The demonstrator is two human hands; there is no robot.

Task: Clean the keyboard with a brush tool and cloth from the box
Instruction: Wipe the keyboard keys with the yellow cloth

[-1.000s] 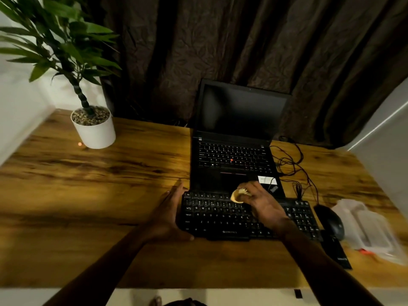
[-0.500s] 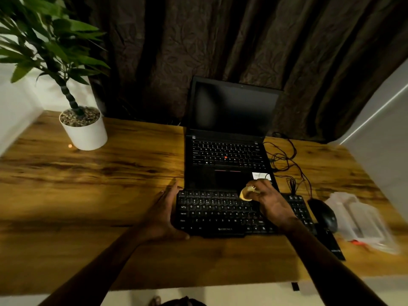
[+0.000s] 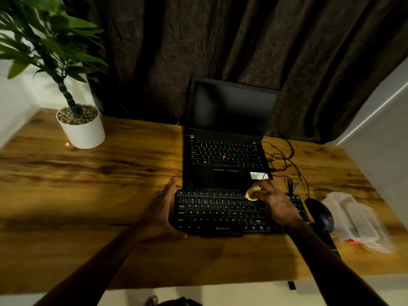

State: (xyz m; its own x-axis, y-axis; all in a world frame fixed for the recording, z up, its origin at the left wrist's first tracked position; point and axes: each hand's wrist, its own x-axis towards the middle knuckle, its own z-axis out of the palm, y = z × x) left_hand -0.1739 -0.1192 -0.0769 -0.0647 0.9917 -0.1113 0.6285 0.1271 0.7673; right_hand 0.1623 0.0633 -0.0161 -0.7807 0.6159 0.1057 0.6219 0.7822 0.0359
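Note:
A black external keyboard (image 3: 220, 212) lies on the wooden desk (image 3: 88, 195) in front of an open laptop. My left hand (image 3: 161, 215) rests against the keyboard's left end, fingers straight along its side and thumb at the front corner. My right hand (image 3: 276, 202) hovers over the keyboard's upper right part and pinches a small yellowish brush tool (image 3: 251, 193) whose tip is on the top key rows. A clear plastic box (image 3: 355, 219) lies at the desk's right. No cloth is visible.
The black laptop (image 3: 227, 138) stands open right behind the keyboard, screen dark. A black mouse (image 3: 320, 214) sits right of the keyboard, with tangled cables (image 3: 284, 160) behind it. A potted plant in a white pot (image 3: 81, 129) stands back left. Dark curtains hang behind.
My right hand has carried the brush tool rightward along the keyboard's top rows. My left hand stays at the left end. The view has shifted slightly.

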